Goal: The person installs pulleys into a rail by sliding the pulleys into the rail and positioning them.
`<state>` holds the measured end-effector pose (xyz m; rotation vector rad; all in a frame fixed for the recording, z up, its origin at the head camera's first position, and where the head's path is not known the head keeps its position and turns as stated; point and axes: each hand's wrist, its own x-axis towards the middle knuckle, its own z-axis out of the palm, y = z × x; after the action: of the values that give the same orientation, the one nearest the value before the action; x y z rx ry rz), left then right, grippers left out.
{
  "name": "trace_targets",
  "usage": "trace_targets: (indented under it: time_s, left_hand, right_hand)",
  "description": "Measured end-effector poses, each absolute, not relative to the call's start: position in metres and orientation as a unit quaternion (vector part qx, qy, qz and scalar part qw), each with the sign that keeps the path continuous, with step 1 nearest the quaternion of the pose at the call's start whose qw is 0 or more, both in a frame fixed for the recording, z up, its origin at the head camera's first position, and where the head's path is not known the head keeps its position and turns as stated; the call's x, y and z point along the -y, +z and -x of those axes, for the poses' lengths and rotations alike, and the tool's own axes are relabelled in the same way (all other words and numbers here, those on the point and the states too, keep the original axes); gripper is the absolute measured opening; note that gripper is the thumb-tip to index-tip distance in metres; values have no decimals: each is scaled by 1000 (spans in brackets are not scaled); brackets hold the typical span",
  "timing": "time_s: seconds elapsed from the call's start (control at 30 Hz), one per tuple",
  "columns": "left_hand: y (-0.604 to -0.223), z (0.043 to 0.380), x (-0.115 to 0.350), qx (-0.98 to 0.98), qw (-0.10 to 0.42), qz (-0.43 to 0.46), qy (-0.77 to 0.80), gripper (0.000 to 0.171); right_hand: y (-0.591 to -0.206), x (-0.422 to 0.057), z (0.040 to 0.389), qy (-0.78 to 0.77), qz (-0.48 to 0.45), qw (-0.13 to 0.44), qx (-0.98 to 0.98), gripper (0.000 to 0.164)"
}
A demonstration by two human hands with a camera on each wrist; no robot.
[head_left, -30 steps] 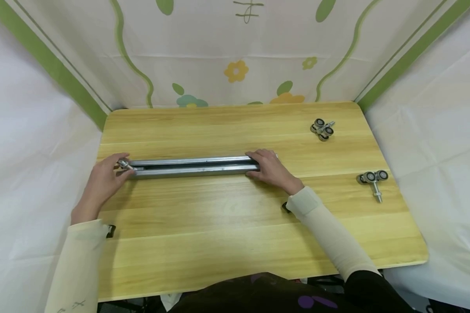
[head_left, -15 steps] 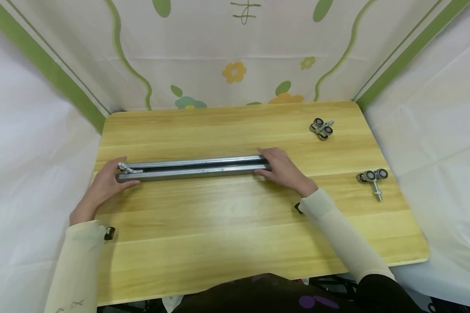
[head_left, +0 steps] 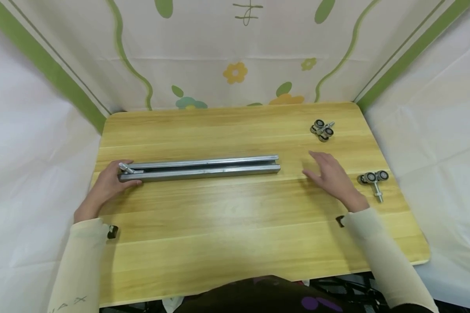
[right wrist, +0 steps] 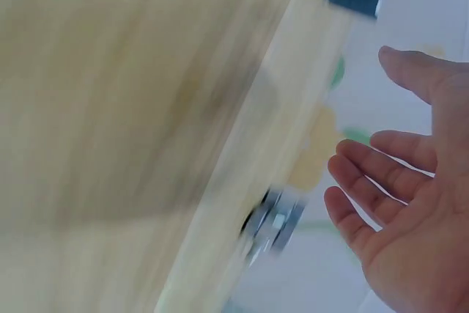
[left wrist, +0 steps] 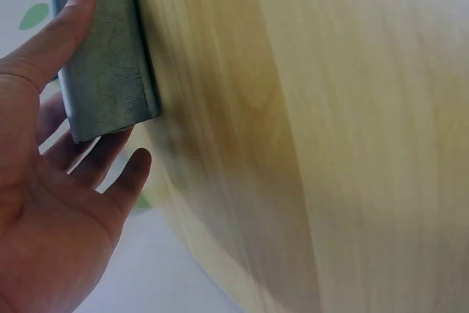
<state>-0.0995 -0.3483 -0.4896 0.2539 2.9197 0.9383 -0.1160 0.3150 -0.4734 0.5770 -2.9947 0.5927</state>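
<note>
A long grey metal channel rail [head_left: 203, 168] lies across the table, its slot facing up. At its left end, a threaded bolt [head_left: 126, 168] sticks up out of the slot; whatever it joins inside the rail is hidden. My left hand [head_left: 109, 182] grips that end, thumb along the near side and fingers at the far side. In the left wrist view the thumb presses on the rail's wall [left wrist: 110, 71]. My right hand [head_left: 333, 176] is off the rail, past its right end, with fingers spread and nothing held.
Two roller trolleys with bolts are on the right of the wooden table [head_left: 219, 243]: one trolley [head_left: 322, 130] near the back edge, another trolley [head_left: 374, 179] beside the right edge. White cloth walls [head_left: 203, 43] stand behind and at both sides.
My right hand first slid along the rail to its right end, then let go and moved right. The left hand shifted its hold slightly, uncovering the bolt, and stays at the left end.
</note>
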Motion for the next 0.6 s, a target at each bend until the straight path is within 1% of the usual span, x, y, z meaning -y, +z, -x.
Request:
trace_targets:
  time_s: [0.17,0.3,0.37,0.5,0.6]
  left_hand:
    - [-491,101,349,-950,39,-78,301,79]
    - [-491,101,349,-950,49,-72,301,80]
    - [-491,101,349,-950,51,-68,302,79]
    - [-493,100,349,-949,45,-69,304,79]
    - [-493,99,348,-949,39,-72,305,79]
  right_hand:
    - [-469,-356,94,193,-124,14,973,70]
    - [-464,-382,79,197,-93,12,976,68]
    - [-463,-396,73,192,-82,20,978,66]
    - [-464,-425,64,168,-45,40,984,64]
    - [-467,-444,57,152,-2,36,988,66]
